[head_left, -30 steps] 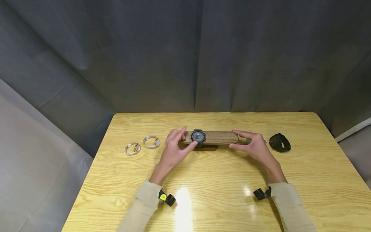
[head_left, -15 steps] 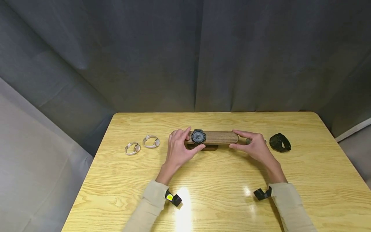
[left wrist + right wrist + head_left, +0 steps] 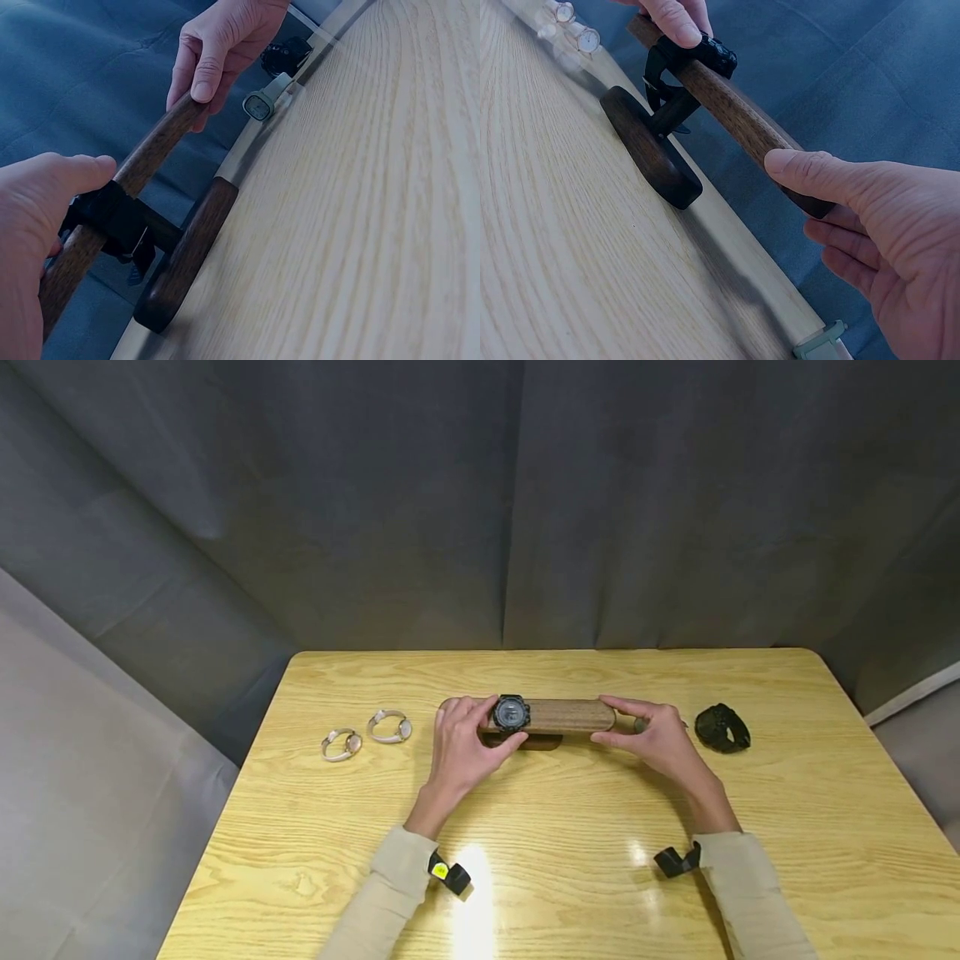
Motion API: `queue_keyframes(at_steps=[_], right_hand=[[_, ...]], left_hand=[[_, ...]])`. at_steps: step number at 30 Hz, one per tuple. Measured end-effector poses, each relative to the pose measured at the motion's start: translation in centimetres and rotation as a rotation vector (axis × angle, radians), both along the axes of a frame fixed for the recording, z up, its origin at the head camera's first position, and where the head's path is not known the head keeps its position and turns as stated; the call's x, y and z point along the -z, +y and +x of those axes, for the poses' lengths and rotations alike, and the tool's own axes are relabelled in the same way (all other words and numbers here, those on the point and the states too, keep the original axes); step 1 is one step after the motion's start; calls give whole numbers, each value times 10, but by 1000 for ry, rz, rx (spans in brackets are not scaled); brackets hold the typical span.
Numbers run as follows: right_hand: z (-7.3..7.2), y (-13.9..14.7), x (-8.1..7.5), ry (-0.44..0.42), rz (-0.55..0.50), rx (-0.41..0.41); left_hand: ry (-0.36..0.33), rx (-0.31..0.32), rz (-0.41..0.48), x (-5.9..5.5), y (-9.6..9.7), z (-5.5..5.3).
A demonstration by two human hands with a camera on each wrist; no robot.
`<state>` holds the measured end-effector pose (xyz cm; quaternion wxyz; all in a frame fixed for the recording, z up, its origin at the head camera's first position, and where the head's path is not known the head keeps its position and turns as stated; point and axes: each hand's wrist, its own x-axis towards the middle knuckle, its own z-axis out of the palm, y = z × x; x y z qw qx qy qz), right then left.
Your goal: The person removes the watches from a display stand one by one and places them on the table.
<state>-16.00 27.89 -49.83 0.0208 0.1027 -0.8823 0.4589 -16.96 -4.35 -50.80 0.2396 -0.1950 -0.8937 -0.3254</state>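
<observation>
A wooden watch stand has a long horizontal bar [image 3: 573, 716] on a post above a dark oval base [image 3: 187, 255]. Around the bar, left of its middle, sits a black digital watch [image 3: 512, 713], its strap hanging below. My left hand [image 3: 465, 747] pinches this watch, index finger at its back edge and thumb at its front. At the bar's right end, my right hand [image 3: 660, 739] grips the wood between thumb and fingers. The left palm hides part of the bar's left end.
Two light-strapped watches [image 3: 389, 727] lie at the left of the table [image 3: 562, 860]. A pale green watch [image 3: 259, 106] is mostly hidden behind the right hand in the head view. Further right lies a second black watch [image 3: 722, 728]. A dark curtain [image 3: 637, 510] hangs behind the table.
My left hand has slid right along the bar, and its index finger and thumb have come in to the black watch's edges. The right hand keeps its hold on the bar's end.
</observation>
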Motion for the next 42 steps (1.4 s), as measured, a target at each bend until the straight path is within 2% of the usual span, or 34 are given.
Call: queue_keyframes(at_steps=[26,42], right_hand=[[-2,-1,0,14,11,5],[-2,-1,-1,-30,19,8]], left_hand=[[-1,-6,11,1,-5,-1],[21,-14,19,0,-12,-1]])
